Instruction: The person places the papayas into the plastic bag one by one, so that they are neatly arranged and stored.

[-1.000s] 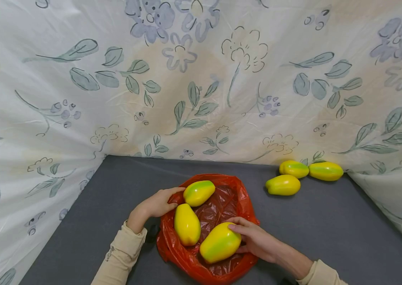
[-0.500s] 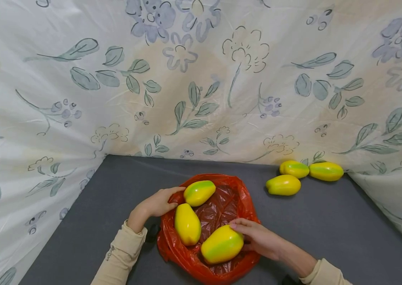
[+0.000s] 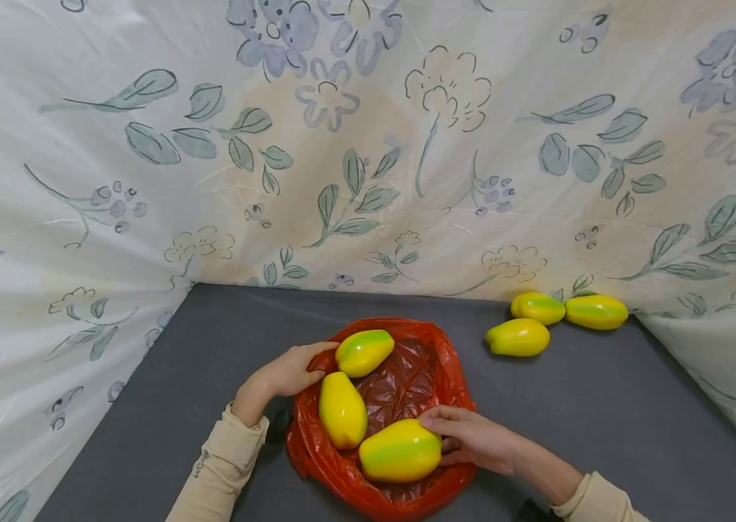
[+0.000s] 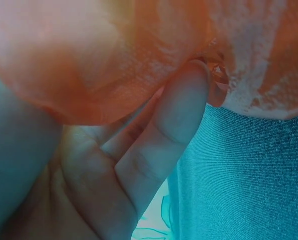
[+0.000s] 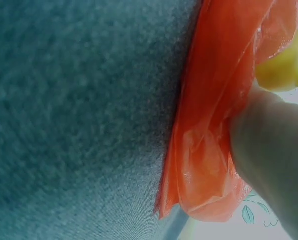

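A red plastic bag (image 3: 455,377) lies spread on the grey surface, its mouth wide and its rim rolled into folds. My left hand (image 3: 288,371) pinches the bag's left rim; in the left wrist view the thumb (image 4: 181,107) presses against the thin plastic. Inside the bag, the nearest yellow-green papaya (image 3: 400,451) lies almost level. My right hand (image 3: 475,441) holds its right end, the fingers reaching over the bag's rim. The other two papayas in the bag are one at the left (image 3: 343,412) and one at the back (image 3: 364,353).
Three more papayas lie at the back right: one in front (image 3: 518,338), one behind it (image 3: 537,309) and one farther right (image 3: 596,312). A floral cloth (image 3: 368,181) hangs behind and along both sides of the grey surface (image 3: 211,326).
The nearest papaya has turned from a slant to nearly level inside the bag. My right hand has shifted slightly down with it. The left hand keeps its place on the rim.
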The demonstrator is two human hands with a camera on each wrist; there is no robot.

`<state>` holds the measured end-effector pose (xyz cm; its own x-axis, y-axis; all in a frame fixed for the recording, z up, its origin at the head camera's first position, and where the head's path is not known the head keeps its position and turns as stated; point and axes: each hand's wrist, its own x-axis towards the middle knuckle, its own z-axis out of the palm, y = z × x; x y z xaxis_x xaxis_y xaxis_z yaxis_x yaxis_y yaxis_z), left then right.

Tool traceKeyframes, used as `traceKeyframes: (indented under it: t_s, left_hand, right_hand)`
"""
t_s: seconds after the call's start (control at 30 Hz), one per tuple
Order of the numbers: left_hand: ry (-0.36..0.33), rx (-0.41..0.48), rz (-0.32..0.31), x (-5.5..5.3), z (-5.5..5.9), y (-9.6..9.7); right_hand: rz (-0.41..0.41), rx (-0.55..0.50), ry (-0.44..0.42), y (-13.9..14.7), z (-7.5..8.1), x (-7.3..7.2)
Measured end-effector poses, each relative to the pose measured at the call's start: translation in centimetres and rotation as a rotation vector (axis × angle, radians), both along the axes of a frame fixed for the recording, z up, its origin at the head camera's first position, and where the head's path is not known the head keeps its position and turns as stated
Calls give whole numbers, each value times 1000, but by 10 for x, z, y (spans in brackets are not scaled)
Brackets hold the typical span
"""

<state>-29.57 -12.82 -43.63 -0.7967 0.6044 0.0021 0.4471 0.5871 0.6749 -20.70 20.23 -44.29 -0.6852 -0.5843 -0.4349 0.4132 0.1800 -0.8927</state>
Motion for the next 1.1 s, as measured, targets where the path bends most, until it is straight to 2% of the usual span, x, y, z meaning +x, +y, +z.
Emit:
traceKeyframes:
  t_s: [0.47, 0.73, 1.1]
  left_hand:
    - [-7, -3, 7, 1, 1, 0]
    - [-9, -7, 5, 2, 1, 1]
    - [-21, 3, 9, 0, -1, 0]
  right_hand:
    - [53, 6, 25, 2, -1, 2]
    - [116, -47, -19, 2, -1, 3]
    - [151, -116, -56, 2, 2, 3]
